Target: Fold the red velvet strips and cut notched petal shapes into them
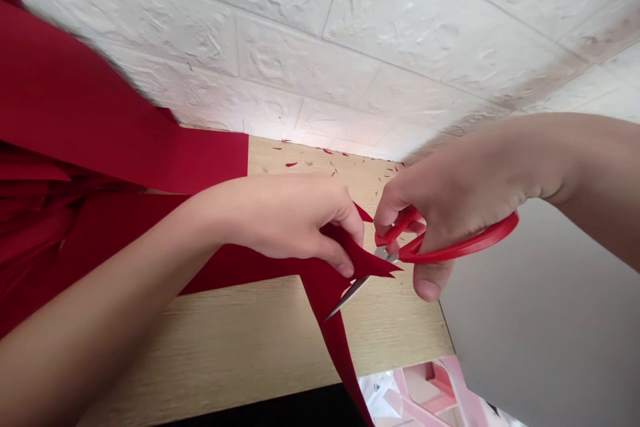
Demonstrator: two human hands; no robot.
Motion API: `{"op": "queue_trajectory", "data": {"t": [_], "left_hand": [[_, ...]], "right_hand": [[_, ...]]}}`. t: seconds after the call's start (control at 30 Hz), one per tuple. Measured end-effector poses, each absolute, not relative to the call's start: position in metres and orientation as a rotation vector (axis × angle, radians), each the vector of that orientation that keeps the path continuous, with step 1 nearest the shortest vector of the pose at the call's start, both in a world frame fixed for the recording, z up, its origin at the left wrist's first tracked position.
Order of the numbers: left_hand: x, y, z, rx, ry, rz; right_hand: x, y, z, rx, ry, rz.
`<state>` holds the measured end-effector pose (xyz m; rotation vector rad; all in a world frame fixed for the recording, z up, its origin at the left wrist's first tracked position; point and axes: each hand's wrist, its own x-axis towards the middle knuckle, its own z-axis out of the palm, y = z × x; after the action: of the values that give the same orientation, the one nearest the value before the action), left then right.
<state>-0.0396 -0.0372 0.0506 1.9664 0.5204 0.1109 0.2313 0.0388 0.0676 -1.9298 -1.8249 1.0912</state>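
My left hand point(305, 220) pinches a folded piece of dark red fabric point(367, 257) between thumb and fingers, close to its pointed end. From under that hand a narrow red strip point(333, 340) hangs over the table's front edge. My right hand point(445, 193) is closed around the red handles of a pair of scissors point(465, 240). The metal blades reach down and left beneath the held fabric, one tip showing over the strip. How far the blades are apart is partly hidden by the cloth.
Long red fabric point(90, 113) lies piled at the left against a white brick-pattern wall point(280, 33). Small red scraps point(291, 164) dot the wooden table point(240, 340) near the wall. A grey panel point(540, 313) stands at the right; a pink plastic basket point(453, 373) sits below the front edge.
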Motion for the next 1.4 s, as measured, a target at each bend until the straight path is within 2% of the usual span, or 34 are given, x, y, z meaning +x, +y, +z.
{"op": "queue_trajectory", "data": {"t": [0.13,0.3,0.5,0.67,0.73,1.07,1.4], "left_hand": [[-0.044,-0.034,0.051,1.9,0.441,0.075],[-0.048,-0.032,0.051,1.86,0.434,0.088],[-0.048,-0.03,0.049,1.811,0.43,0.097],[-0.047,-0.029,0.049,1.796,0.395,0.052],[-0.046,-0.028,0.048,1.8,0.353,0.027],[-0.044,-0.027,0.045,1.846,0.298,0.0],[-0.043,-0.027,0.044,1.856,0.287,-0.015]], "right_hand": [[0.221,0.033,0.07,-1.929,-1.761,1.287],[0.185,0.014,0.083,-1.834,-1.888,1.811],[0.152,-0.006,0.101,-1.983,-1.841,2.154],[0.153,-0.001,0.098,-1.705,-2.193,2.807],[0.155,0.003,0.094,-1.54,-2.349,2.966],[0.156,0.004,0.078,-1.243,-2.598,3.013],[0.153,0.003,0.075,-1.24,-2.616,3.009]]}}
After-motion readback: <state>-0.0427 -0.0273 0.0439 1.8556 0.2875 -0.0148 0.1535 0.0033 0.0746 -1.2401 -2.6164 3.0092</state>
